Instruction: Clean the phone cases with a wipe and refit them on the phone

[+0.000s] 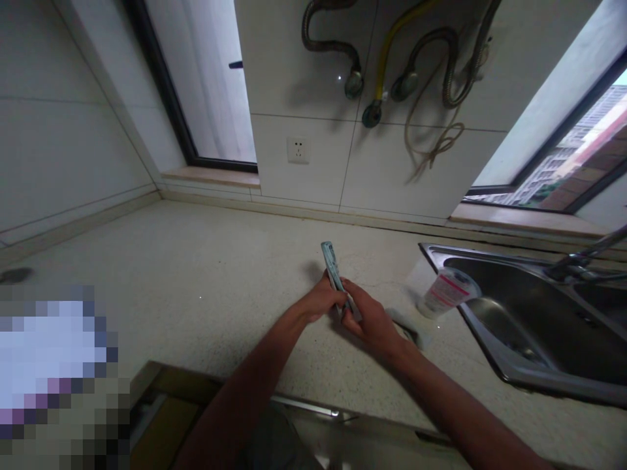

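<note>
In the head view, we see a slim printed strip (332, 262), perhaps a packet, though blur leaves us unsure. It slants out above the countertop (235, 274), its lower end pinched by the left hand (323, 299) and right hand (367, 320) together. Picking it up is done, we judge; letting go is not, and we cannot tell whether it is opened. A plastic cup (448, 292) stands beside the steel sink (519, 300); nothing seems to block the hands.
</note>
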Available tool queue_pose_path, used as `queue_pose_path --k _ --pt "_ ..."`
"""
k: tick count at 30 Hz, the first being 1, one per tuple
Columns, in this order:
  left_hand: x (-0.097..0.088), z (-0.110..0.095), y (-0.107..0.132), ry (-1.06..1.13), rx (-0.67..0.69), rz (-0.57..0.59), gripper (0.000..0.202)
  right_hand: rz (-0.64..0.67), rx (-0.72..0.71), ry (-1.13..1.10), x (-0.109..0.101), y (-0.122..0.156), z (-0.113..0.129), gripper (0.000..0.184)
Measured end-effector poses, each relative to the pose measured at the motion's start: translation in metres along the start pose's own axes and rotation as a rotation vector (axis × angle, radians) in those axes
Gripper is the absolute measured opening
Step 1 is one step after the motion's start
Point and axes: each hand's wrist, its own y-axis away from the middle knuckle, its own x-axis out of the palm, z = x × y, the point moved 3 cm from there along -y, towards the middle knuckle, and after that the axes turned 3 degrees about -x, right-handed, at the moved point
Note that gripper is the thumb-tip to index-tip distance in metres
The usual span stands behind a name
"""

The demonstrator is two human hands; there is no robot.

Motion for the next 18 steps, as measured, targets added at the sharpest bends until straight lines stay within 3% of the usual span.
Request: queue_pose_path --k 8,14,18 --pt "0.004 -0.013 0.011 -0.018 -0.07 0.045 0.041 0.178 0.089 -0.034 0.001 -0.001 0.003 0.073" --pt "-0.002 -0.016 0.013 -0.036 -0.08 0.144 0.033 0.097 -0.179 0.127 0.005 0.005 0.001 0.088" --pt "-0.005 -0.014 0.011 0.014 -0.145 0.167 0.032 0.091 -0.252 0.175 0.003 0.005 0.002 0.084"
